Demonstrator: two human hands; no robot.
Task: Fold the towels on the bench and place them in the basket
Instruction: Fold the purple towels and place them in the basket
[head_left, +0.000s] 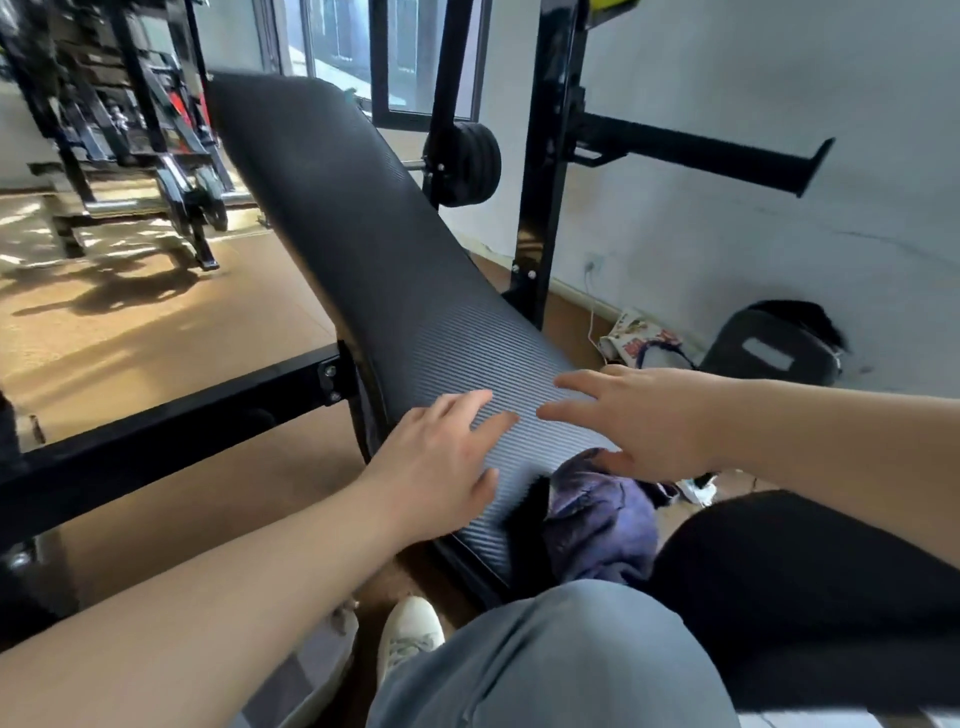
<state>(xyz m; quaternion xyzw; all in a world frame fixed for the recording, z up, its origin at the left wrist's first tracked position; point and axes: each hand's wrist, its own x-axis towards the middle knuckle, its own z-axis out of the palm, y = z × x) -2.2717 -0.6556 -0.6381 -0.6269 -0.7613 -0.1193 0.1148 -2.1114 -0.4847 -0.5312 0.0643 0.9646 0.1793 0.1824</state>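
Observation:
A black padded gym bench (363, 234) runs from the upper left down toward me. My left hand (441, 462) lies with straight fingers over the near end of the pad, holding nothing. My right hand (639, 415) is spread just above the pad, its thumb close to a crumpled purple towel (597, 514) bunched at the bench's near end beside my knee. A dark round container (774, 348), possibly the basket, stands on the floor by the wall at right. No other towel shows on the bench.
A black steel rack upright (545, 156) with a side bar stands right of the bench. A weight machine (130, 130) fills the far left. A black frame bar (171, 415) crosses the left floor. My grey-trousered knee (545, 660) and a white shoe (410, 634) are below.

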